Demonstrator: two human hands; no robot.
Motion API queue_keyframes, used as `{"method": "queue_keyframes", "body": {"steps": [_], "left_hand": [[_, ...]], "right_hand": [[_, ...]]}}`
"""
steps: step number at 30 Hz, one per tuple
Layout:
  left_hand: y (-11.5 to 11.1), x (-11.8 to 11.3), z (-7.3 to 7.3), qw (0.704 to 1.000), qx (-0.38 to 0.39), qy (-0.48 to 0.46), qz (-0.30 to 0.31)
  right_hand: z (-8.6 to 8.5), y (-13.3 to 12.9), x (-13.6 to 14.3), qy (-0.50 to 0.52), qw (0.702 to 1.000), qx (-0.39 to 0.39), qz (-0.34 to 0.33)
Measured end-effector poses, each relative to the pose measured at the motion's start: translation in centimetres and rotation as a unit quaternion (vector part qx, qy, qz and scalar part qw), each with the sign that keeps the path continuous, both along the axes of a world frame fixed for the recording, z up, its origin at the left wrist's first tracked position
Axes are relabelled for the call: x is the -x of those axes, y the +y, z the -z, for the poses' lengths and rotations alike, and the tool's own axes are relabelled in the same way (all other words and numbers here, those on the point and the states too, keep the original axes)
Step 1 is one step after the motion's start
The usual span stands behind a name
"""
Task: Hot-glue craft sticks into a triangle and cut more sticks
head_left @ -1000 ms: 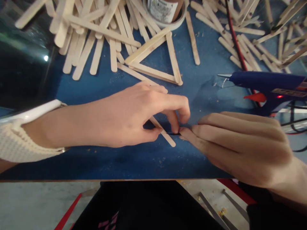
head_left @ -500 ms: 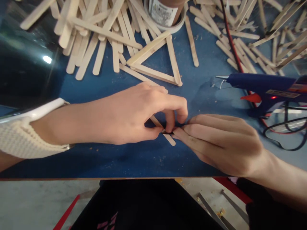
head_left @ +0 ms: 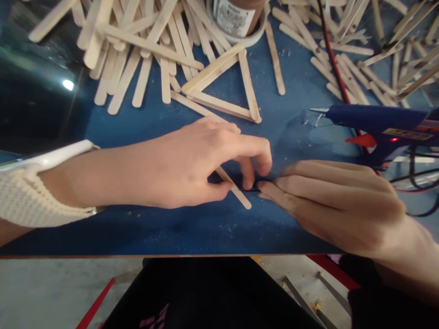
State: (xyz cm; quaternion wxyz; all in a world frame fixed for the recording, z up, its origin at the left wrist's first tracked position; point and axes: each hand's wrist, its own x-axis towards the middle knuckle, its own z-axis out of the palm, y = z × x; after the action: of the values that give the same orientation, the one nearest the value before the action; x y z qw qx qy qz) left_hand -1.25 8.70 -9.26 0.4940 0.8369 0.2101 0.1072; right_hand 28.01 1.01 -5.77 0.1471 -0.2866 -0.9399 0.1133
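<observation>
My left hand arches over a wooden craft stick lying slantwise on the blue tabletop. Its thumb tip presses against the stick's edge, while the index and middle fingers curl down just right of it, apart from the thumb. Much of the stick is hidden beneath this hand. Close by on the right, my right hand has its fingertips pinched together. A thin dark strand runs from the stick to that pinch; its exact kind is unclear. Above my hands lies a triangle of glued craft sticks.
Many loose craft sticks cover the upper left, and more sticks lie upper right. A brown jar stands in a white lid. The blue glue gun, red light lit, rests at right with cables. The table edge runs along the front.
My right hand has moved right, away from the stick, and more of the dark strand shows. My left index and middle fingers have shifted slightly right, away from the thumb.
</observation>
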Motion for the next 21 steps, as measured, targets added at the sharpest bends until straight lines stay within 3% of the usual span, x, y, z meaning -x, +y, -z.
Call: {"method": "queue_keyframes", "body": {"steps": [9, 21], "left_hand": [[0.2, -0.1, 0.1, 1.0, 0.018, 0.003, 0.015], [0.1, 0.3, 0.1, 1.0, -0.01, -0.005, 0.004]], "right_hand": [[-0.7, -0.2, 1.2, -0.006, 0.999, -0.029, -0.036], [1.2, 0.0, 1.5, 0.047, 0.998, -0.039, -0.02]]}}
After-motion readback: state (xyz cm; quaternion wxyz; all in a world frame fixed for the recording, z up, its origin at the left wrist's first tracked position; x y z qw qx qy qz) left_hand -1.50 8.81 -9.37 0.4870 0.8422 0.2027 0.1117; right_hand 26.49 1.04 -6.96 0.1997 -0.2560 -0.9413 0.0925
